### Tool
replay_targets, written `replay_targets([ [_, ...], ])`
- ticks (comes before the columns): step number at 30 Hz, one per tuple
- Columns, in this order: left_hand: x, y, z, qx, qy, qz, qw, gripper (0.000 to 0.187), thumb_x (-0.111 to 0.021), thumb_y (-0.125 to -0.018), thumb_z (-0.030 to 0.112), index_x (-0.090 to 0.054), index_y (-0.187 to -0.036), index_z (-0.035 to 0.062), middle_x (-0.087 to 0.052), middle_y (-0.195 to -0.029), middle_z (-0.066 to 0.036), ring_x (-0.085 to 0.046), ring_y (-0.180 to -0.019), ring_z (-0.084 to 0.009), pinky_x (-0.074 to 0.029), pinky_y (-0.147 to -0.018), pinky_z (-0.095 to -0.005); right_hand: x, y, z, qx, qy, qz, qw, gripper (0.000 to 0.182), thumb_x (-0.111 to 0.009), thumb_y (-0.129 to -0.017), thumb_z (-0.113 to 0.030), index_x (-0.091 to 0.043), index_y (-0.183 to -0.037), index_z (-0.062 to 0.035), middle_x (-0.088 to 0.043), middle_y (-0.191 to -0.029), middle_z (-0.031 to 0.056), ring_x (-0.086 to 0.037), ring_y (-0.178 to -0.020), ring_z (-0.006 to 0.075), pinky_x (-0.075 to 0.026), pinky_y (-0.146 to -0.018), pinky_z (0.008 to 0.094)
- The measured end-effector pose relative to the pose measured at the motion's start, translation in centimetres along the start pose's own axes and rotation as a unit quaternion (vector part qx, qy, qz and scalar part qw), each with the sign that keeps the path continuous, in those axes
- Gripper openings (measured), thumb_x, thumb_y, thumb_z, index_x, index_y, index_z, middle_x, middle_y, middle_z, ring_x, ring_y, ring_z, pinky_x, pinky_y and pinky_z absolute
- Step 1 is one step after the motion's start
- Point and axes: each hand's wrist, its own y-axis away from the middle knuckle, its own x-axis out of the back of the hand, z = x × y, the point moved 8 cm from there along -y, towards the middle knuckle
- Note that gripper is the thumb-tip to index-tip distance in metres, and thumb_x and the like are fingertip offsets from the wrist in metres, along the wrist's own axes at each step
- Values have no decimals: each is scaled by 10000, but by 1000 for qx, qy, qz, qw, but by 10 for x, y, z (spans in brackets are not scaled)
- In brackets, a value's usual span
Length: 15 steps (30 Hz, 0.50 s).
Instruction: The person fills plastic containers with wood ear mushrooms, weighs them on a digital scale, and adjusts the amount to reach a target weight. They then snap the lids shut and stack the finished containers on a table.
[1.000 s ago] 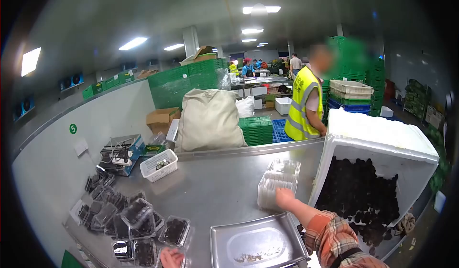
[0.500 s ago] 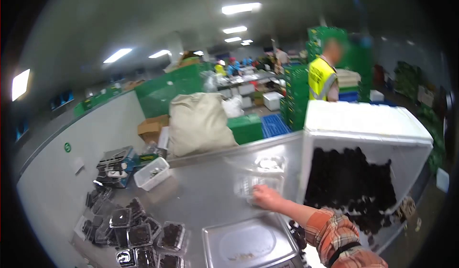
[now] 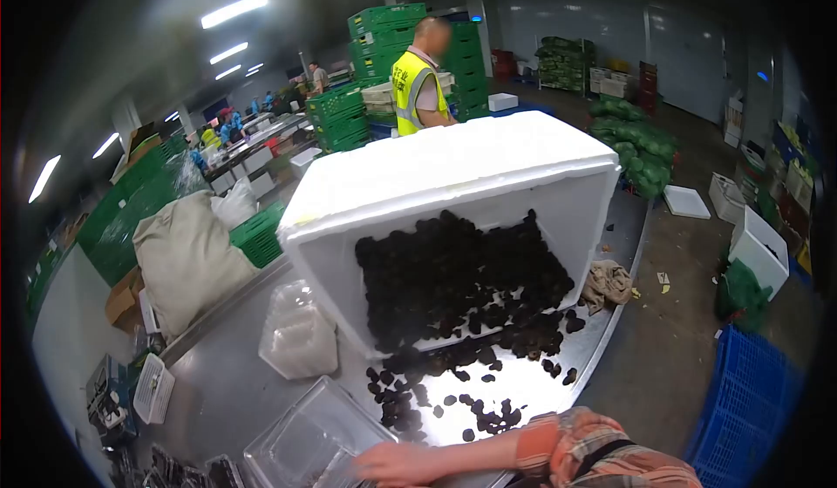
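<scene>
My right hand [image 3: 397,464], in an orange plaid sleeve, is low in the view, its fingers closed at the edge of a clear plastic container [image 3: 336,469]. The hand is slightly blurred. Under and beside it lies a shallow, shiny rectangular tray [image 3: 292,431]. A stack of clear plastic containers [image 3: 298,335] stands just beyond. A large white foam box [image 3: 449,161] lies tipped on its side, opening toward me. Dark, lumpy small pieces [image 3: 462,274] fill its inside and spill onto the bright metal surface. My left hand is out of view.
Filled clear packs [image 3: 222,472] sit at the lower left, near a white basket [image 3: 153,388]. A big beige sack [image 3: 187,257] leans behind the metal table. A person in a yellow vest [image 3: 414,91] stands beyond the foam box. Blue crates [image 3: 745,401] are on the floor at right.
The view has swung to the right, bringing the foam box to the middle. My right hand has come back from the container stack toward the shiny tray.
</scene>
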Motion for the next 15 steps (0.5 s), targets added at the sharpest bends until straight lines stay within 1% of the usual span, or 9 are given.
replay_targets([
  [2,-16,-24,-1,-46,-17,-16,999,171,-508,-891,88,-634,-877,-26,-641,-771,-60,-585,-696,-137,-467,-660,-262,30,52,66,-131,49,10,990,460,-630,-755,-162,-496,-1177,-37,-467,-1251,206,-476,-1113,357,-390,-934,422],
  [3,-24,-38,-17,31,36,-9,999,184,-512,-895,114,-635,-857,-17,-635,-751,-41,-569,-665,-137,-459,-621,-274,89,66,62,-239,64,25,969,455,-624,-762,-155,-495,-1180,-32,-474,-1249,200,-475,-1116,355,-383,-949,415],
  [4,-34,-59,0,9,7,4,1000,187,-508,-899,119,-638,-871,-13,-637,-763,-47,-575,-682,-139,-465,-637,-271,108,107,95,-296,94,49,949,456,-623,-771,-162,-494,-1190,-37,-479,-1239,190,-463,-1130,349,-379,-956,409],
  [5,-44,-79,15,-13,-21,19,1000,191,-505,-903,124,-640,-884,-9,-639,-775,-53,-581,-700,-141,-471,-654,-268,140,137,111,-349,91,92,928,414,-590,-846,-224,-503,-1222,-75,-459,-1266,184,-430,-1173,345,-363,-982,399],
  [7,-65,-127,8,-91,-42,57,993,197,-489,-917,144,-630,-963,13,-633,-918,-123,-590,-816,-173,-461,-771,-264,192,185,138,-391,212,118,888,440,-637,-795,-230,-516,-1173,-41,-503,-1192,188,-467,-1121,341,-393,-956,394],
  [8,-77,-156,-12,-138,-114,4,984,347,-576,-858,237,-498,-1129,36,-560,-1007,-102,-580,-843,-211,-471,-751,-309,222,197,139,-415,227,144,869,439,-639,-786,-219,-514,-1163,-33,-511,-1177,190,-479,-1103,348,-400,-947,398],
  [11,-103,-234,32,-219,-195,28,956,381,-598,-812,231,-525,-1106,-1,-534,-1078,-201,-518,-1001,-353,-423,-865,-382,282,232,170,-480,214,201,827,439,-604,-794,-189,-487,-1185,-26,-501,-1163,219,-483,-1080,373,-406,-933,414],
  [13,-99,-297,15,-189,-291,59,936,414,-604,-809,263,-518,-1125,10,-535,-1085,-199,-491,-1033,-369,-401,-893,-414,307,243,206,-528,198,178,806,476,-615,-772,-181,-475,-1202,-33,-503,-1157,221,-482,-1083,375,-414,-916,417],
  [15,-81,-357,1,-164,-337,97,922,398,-604,-805,284,-534,-1088,12,-537,-1074,-205,-489,-1025,-382,-393,-889,-444,328,244,237,-500,221,189,816,479,-614,-795,-222,-475,-1206,-19,-515,-1156,207,-491,-1086,366,-401,-936,414],
])
